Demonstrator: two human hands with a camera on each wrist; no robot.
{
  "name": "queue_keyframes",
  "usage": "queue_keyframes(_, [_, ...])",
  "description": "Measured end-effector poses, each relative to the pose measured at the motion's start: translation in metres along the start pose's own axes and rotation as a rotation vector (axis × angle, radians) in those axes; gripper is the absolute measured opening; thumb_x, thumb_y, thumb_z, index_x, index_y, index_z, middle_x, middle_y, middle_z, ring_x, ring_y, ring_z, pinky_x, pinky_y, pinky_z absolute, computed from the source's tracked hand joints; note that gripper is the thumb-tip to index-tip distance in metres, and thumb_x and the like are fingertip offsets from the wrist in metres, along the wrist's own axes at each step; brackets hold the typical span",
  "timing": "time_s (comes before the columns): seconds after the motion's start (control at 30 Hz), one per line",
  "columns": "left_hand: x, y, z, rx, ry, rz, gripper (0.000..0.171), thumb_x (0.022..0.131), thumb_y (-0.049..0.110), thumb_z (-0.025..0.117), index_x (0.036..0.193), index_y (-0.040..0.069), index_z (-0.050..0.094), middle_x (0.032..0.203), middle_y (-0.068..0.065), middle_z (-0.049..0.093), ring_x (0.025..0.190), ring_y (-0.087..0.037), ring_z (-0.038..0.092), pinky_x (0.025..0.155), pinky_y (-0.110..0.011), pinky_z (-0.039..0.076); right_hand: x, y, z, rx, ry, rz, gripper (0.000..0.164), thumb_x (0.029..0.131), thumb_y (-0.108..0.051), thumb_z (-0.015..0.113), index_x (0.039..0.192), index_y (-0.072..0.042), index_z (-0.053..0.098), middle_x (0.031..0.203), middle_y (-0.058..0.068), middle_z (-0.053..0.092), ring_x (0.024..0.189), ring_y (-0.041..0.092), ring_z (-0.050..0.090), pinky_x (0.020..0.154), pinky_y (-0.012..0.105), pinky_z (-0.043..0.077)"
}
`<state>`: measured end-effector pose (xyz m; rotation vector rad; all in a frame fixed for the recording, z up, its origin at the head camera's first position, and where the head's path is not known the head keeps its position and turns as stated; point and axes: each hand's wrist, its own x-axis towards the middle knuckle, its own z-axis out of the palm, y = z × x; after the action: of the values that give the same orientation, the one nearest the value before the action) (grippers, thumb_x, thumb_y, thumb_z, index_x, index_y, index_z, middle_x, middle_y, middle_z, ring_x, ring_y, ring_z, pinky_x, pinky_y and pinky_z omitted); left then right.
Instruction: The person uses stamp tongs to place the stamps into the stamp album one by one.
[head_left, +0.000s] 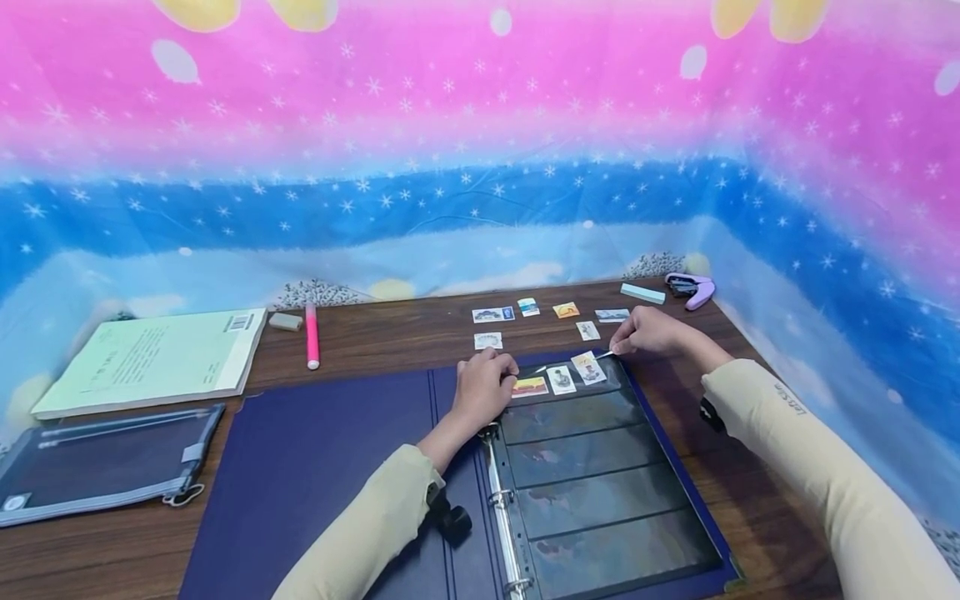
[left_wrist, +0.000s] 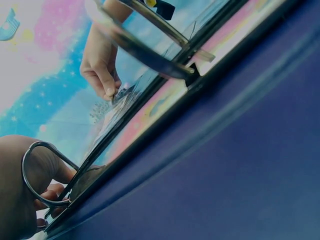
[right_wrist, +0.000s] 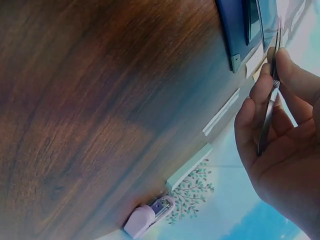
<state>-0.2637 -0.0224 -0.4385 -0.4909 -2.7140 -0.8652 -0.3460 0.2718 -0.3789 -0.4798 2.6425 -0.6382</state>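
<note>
A dark blue ring binder (head_left: 345,467) lies spread, its black pocket page (head_left: 585,458) on the right side. In the top pocket row are three stamps: an orange-red one (head_left: 530,387), a portrait stamp (head_left: 560,380) and a tilted one (head_left: 588,367). My right hand (head_left: 648,331) pinches metal tweezers (right_wrist: 272,97) at the page's upper right corner. The tweezer tips reach toward the tilted stamp; whether they grip it I cannot tell. My left hand (head_left: 483,385) touches the page's upper left corner beside the top ring (left_wrist: 42,175), fingers bent and partly hidden.
Several loose stamps (head_left: 492,314) lie behind the binder. A light blue bar (head_left: 642,293) and a purple stapler (head_left: 692,289) stand at the back right. To the left are a pink marker (head_left: 312,337), an eraser (head_left: 286,322), a green book (head_left: 157,358) and a mesh zip pouch (head_left: 112,467).
</note>
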Motion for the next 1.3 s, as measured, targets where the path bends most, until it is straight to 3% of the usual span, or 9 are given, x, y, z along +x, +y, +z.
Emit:
queue_keyframes(0.23, [0.0, 0.0, -0.001, -0.001, -0.003, -0.013, 0.005, 0.085, 0.013, 0.063, 0.086, 0.014, 0.068, 0.082, -0.001, 0.059, 0.071, -0.015, 0.049, 0.072, -0.033, 0.033, 0.007, 0.003, -0.001, 0.017, -0.045, -0.017, 0.016, 0.085, -0.014, 0.065, 0.094, -0.004, 0.074, 0.097, 0.013, 0.072, 0.081, 0.01, 0.063, 0.073, 0.029, 0.049])
queue_keyframes(0.6, [-0.002, 0.0, -0.001, 0.01, 0.011, -0.01, 0.006, 0.084, 0.012, 0.063, 0.085, 0.014, 0.068, 0.083, -0.001, 0.061, 0.074, -0.017, 0.053, 0.073, -0.034, 0.035, 0.024, 0.012, -0.01, -0.032, -0.18, -0.155, 0.015, 0.084, -0.014, 0.067, 0.092, -0.005, 0.075, 0.095, 0.011, 0.072, 0.083, 0.003, 0.06, 0.076, 0.024, 0.047])
queue_keyframes(1.3, [-0.003, 0.0, -0.002, 0.034, 0.024, 0.004, 0.005, 0.084, 0.014, 0.065, 0.086, 0.015, 0.07, 0.084, -0.001, 0.063, 0.075, -0.017, 0.056, 0.071, -0.032, 0.035, 0.024, 0.018, -0.006, 0.016, -0.18, -0.238, 0.013, 0.082, -0.011, 0.067, 0.091, -0.007, 0.075, 0.095, 0.011, 0.071, 0.084, 0.006, 0.061, 0.074, 0.021, 0.048])
